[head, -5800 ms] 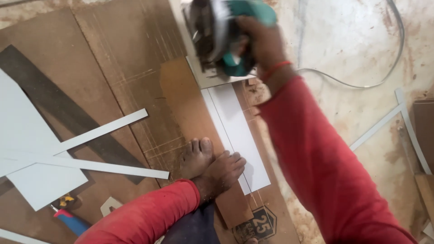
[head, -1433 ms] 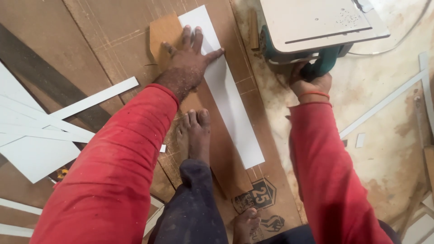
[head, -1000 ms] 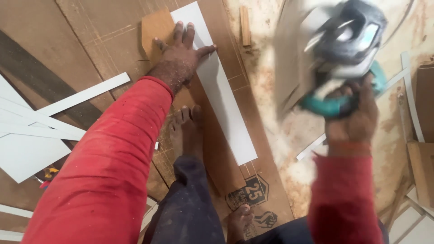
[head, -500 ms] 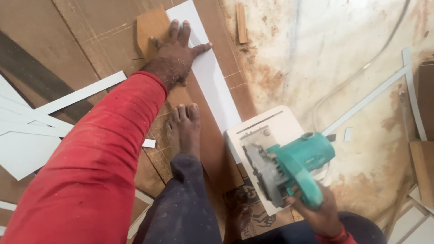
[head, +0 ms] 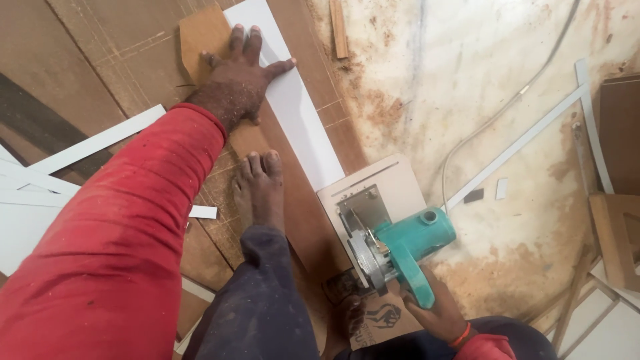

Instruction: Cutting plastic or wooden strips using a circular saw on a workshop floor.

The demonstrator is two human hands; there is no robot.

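Note:
My left hand [head: 239, 79] presses flat, fingers spread, on a long white laminate strip [head: 293, 113] and the brown board [head: 200, 37] under it, at the strip's far end. My right hand [head: 437, 315] grips the handle of a teal circular saw [head: 393, 250] at the lower right. The saw's pale base plate [head: 380, 187] rests at the near end of the white strip, blade guard towards me. My bare left foot [head: 259, 190] stands on the board beside the strip. My other foot [head: 347, 313] shows below the saw.
Several white offcut strips [head: 93, 143] lie at the left on brown sheets. The saw's grey cord [head: 513, 100] runs across the stained concrete floor. A long white strip [head: 527, 140], a wooden stick [head: 338, 30] and wood pieces [head: 620, 233] lie at the right.
The saw swung from the upper right, through the air, down to the near end of the white strip. My left hand stayed pressed on the strip's far end.

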